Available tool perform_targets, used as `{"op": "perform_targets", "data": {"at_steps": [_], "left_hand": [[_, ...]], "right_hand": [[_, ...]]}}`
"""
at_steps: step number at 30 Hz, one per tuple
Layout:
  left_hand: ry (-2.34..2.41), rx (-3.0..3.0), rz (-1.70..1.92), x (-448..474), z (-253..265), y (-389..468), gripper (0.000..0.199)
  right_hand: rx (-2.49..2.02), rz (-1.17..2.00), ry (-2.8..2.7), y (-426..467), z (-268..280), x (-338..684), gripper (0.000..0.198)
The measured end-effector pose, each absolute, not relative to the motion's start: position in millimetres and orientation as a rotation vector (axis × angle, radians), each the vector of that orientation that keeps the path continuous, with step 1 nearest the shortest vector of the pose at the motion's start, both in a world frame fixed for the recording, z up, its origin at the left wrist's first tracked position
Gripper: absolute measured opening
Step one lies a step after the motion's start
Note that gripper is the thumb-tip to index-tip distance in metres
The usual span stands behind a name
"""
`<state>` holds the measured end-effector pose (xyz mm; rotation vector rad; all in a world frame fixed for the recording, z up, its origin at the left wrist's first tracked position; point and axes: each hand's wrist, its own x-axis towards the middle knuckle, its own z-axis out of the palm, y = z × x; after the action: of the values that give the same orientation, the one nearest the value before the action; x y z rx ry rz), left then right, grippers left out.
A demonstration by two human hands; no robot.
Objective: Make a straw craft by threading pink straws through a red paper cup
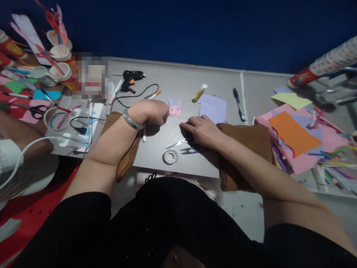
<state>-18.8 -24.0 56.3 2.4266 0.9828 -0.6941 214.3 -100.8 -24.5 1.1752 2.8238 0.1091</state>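
Note:
A small pink paper bunny face [175, 111] with lilac ears lies flat on the grey table. At its left edge is my left hand [158, 112], fingers curled together; whatever they may pinch is hidden. My right hand [203, 130] rests palm down to the lower right of the face, fingers stretched out. Its index fingertip touches the table by a tiny pink paper piece [180, 122]. Below are scissors [177, 143], dark thread snips [189, 150] partly in shadow, and a roll of tape [170, 156]. A lilac paper sheet [213, 108] lies beyond my right hand.
A black glue gun [132, 80] with its cord lies at the back left. A glue stick [200, 93] and a black marker [238, 105] lie behind my right hand. Coloured paper [295, 130] piles up at right. A power strip [89, 128] and another person's arm [25, 126] are at left.

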Motion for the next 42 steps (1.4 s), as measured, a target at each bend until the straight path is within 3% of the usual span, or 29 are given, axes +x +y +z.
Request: {"op": "perform_targets", "data": {"at_steps": [8,12,25,30,37,42], "left_hand": [[0.985,2.492,-0.643,-19.6,45.7,-16.7,0.030],[0.966,2.460,-0.658,-20.8,47.1,-15.4,0.028],[1.027,2.463,-0.662,-16.7,50.2,-17.8,0.027],[1.081,2.730,-0.551,-4.8,57.8,-54.4,0.030],[0.057,2.687,-0.218,30.3,50.9,-147.9,0.028],[-0.007,2.691,-0.114,31.5,45.3,-153.4,0.026]], "right_hand": [[1.295,0.014,2.868,-110.6,-16.8,210.1,0.048],[1.355,0.088,2.909,-121.0,-10.2,215.9,0.035],[1.759,0.171,2.852,-158.1,-2.2,280.9,0.025],[1.715,0.132,2.866,-157.3,-3.8,281.5,0.028],[1.401,0.232,3.103,-127.9,-11.1,254.2,0.029],[1.081,0.187,3.105,-94.5,-10.7,195.8,0.034]]}}
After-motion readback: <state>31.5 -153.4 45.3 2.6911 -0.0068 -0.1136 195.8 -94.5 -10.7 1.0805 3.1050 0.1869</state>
